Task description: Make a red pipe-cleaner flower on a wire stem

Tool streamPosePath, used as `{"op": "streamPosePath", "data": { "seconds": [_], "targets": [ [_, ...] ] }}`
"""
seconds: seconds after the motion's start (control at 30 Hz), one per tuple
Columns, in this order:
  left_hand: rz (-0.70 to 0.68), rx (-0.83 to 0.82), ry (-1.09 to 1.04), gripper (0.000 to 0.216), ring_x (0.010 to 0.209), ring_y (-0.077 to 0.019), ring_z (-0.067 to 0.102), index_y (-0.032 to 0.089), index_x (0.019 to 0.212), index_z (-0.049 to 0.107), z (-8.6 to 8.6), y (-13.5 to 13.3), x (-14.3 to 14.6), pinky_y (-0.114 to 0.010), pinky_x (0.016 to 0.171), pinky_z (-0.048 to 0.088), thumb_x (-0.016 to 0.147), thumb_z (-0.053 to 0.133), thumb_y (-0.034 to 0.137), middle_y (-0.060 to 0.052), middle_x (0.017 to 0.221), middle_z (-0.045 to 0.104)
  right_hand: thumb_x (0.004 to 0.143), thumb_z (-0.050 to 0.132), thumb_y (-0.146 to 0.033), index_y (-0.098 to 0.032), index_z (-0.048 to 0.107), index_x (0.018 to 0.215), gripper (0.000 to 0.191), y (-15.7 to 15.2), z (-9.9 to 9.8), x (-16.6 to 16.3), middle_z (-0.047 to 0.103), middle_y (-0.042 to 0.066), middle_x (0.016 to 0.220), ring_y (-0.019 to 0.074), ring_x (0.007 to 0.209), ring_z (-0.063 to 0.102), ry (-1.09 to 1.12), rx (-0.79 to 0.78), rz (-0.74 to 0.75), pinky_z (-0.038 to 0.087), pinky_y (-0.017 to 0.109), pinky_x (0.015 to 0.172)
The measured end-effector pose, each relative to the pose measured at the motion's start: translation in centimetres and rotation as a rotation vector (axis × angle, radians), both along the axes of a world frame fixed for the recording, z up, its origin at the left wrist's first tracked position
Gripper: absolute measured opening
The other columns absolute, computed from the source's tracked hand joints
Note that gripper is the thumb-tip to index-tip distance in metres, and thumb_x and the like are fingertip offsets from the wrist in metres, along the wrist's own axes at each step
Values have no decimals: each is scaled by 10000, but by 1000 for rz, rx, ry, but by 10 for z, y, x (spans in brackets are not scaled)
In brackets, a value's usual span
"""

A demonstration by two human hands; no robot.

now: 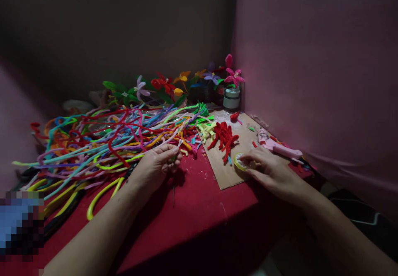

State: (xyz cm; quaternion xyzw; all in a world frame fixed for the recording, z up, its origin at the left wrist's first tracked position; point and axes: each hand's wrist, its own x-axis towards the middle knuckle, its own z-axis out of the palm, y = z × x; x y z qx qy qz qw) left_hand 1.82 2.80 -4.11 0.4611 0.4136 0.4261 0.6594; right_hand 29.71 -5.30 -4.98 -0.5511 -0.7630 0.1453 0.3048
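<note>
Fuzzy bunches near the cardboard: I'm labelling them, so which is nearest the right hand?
The red bunch: the pale yellow bunch and green bunch lie farther left of the right hand.

Craft corner, home or workshop unclear: red table (199, 214), heaped fuzzy stems (93, 160), short pieces (224, 135) on cardboard (222, 174), fuzzy flowers (233, 78) behind.

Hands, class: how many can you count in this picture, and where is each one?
2. The left hand holds a thin stem beside the pipe cleaners; the right hand touches a round yellow item over the cardboard. Some fingers are hidden.
</note>
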Motion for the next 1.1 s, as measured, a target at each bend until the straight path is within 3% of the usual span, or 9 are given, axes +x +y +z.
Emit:
{"op": "streamPosePath", "data": {
  "seconds": [0.17, 0.43, 0.67, 0.87, 0.97, 1.1],
  "targets": [
    [-43, 23, 21, 145, 496, -52, 480, 139, 711, 578, 3, -7, 6, -161, 468, 372, 698, 673, 248, 5, 619, 564, 781, 588, -292, -242, 592, 1035, 259, -15, 17, -4, 617, 61, 942, 185, 851, 574, 425, -174, 11, 463, 324, 744],
    [-143, 56, -1, 126, 475, -63, 443, 146, 773, 610, 11, -18, 13, -187, 458, 347, 758, 614, 271, 19, 578, 526, 711, 677, -248, -247, 631, 1019, 311, -2, 27, -20, 594, 60, 968, 176, 882, 539, 806, -206, 166, 447, 312, 790],
    [-198, 5, -167, 156, 525, -79, 473, 124, 853, 644, 17, -28, 15, -208, 507, 376, 752, 619, 241, -10, 628, 547, 748, 634, -243, -234, 580, 1073, 330, 6, 33, -55, 568, 50, 938, 168, 852, 537, 751, -288, 249, 460, 297, 708],
    [-75, 95, -109, 105, 537, -78, 487, 113, 699, 641, 22, -28, 10, -206, 533, 379, 696, 672, 213, -19, 626, 572, 729, 626, -201, -208, 556, 1066, 344, 20, 34, -82, 540, 27, 862, 138, 779, 503, 732, -320, 304, 426, 261, 640],
    [-15, 167, -79, 106, 560, -83, 508, 116, 664, 639, 20, -24, 8, -210, 569, 395, 686, 680, 211, -15, 631, 586, 704, 635, -208, -191, 551, 1032, 339, 29, 33, -91, 534, 11, 798, 129, 720, 498, 762, -441, 314, 414, 262, 614],
    [5, 185, -112, 102, 582, -96, 532, 125, 662, 639, 18, -20, 6, -231, 625, 424, 696, 669, 216, -12, 630, 599, 714, 647, -283, -197, 562, 1045, 353, 43, 28, -105, 558, 19, 829, 150, 781, 524, 724, -438, 281, 427, 294, 690]
  ]
}}
